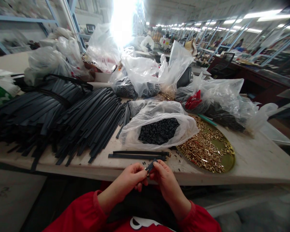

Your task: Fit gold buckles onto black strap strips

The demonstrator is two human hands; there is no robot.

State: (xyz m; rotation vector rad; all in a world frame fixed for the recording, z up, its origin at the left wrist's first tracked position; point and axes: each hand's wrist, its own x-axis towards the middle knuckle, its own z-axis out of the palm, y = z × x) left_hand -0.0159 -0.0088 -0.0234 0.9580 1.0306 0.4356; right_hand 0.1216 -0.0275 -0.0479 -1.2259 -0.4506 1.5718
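Note:
My left hand and my right hand meet at the table's near edge, both pinched on the end of a thin black strap. The fingers of both are closed round it. Just beyond the hands two finished black straps lie flat on the table. Behind them an open clear bag of small black loops rests. A round gold tray heaped with gold chain links sits to the right of the hands.
A large heap of black straps covers the table's left half. Several clear plastic bags with dark parts stand behind, one holding something red. The pale wooden table runs right. Blue racks and other workers stand far back.

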